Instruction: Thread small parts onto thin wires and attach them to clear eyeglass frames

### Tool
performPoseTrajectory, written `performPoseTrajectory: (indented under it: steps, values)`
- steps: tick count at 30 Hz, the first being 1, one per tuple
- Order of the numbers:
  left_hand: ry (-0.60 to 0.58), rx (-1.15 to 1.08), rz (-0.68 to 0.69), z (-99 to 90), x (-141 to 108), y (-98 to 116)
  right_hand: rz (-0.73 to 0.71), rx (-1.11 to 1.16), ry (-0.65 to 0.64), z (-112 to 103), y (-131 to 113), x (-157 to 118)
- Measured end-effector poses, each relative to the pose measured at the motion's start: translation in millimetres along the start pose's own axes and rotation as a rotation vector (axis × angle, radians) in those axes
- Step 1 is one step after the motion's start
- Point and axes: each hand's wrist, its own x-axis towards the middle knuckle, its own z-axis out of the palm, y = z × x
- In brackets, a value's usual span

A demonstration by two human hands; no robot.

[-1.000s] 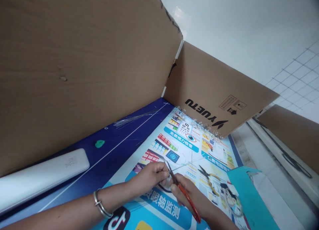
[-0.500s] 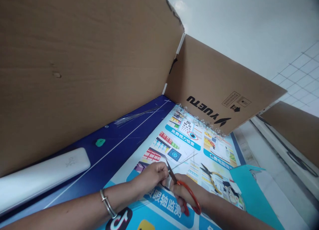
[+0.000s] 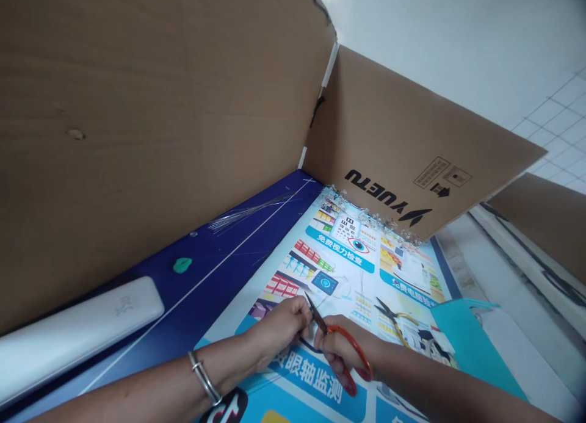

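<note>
My right hand (image 3: pixel 341 348) is shut on the finger loops of red-handled scissors (image 3: pixel 350 359), whose dark steel blades (image 3: pixel 315 313) point up and left. My left hand (image 3: pixel 279 328) pinches something small and thin right at the blades, and my fingers hide most of it. Both hands rest low over a glossy printed poster (image 3: pixel 348 270) in blue and white. A pair of pliers with yellow handles (image 3: pixel 394 319) lies on the poster to the right of my right hand, not touching it. A metal bangle (image 3: pixel 204 377) circles my left wrist.
Brown cardboard panels (image 3: pixel 137 136) stand along the far side, one printed YUETU (image 3: pixel 384 191). A bundle of thin wires (image 3: pixel 249 212) and a green blob (image 3: pixel 182 265) lie on a dark blue mat (image 3: pixel 206 258). A white bar (image 3: pixel 77 331) lies left, a teal folder (image 3: pixel 471 343) right.
The whole view has tilted, shifting the cardboard up and right. My right hand has moved slightly right, and the scissor handles have swung with it. My left hand still pinches at the blades.
</note>
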Motion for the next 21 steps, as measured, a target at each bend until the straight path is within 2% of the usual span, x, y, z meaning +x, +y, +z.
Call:
performPoseTrajectory:
  steps: [5, 12, 15, 18, 20, 21]
  values:
    - [0.027, 0.028, -0.011, 0.6, 2.4, -1.1, -0.027, 0.012, -0.023, -1.9, 2.1, 4.3]
    - [0.016, 0.034, -0.121, 1.1, -0.6, 5.4, -0.064, 0.004, 0.045, -1.1, 23.0, 18.7]
    - [-0.022, -0.048, -0.097, 0.1, -4.0, 9.3, -0.097, 0.035, 0.01, -3.5, 23.1, 12.4]
    - [-0.076, -0.149, -0.024, -2.1, -4.6, 10.1, -0.128, -0.043, -0.045, -10.7, 22.7, -3.4]
    - [-0.089, -0.179, 0.046, -3.9, -3.1, 10.1, -0.213, -0.18, 0.044, -21.3, 27.5, -15.6]
    - [-0.081, -0.184, 0.082, -4.8, -2.0, 10.4, -0.258, -0.267, 0.154, -29.4, 32.5, -21.1]
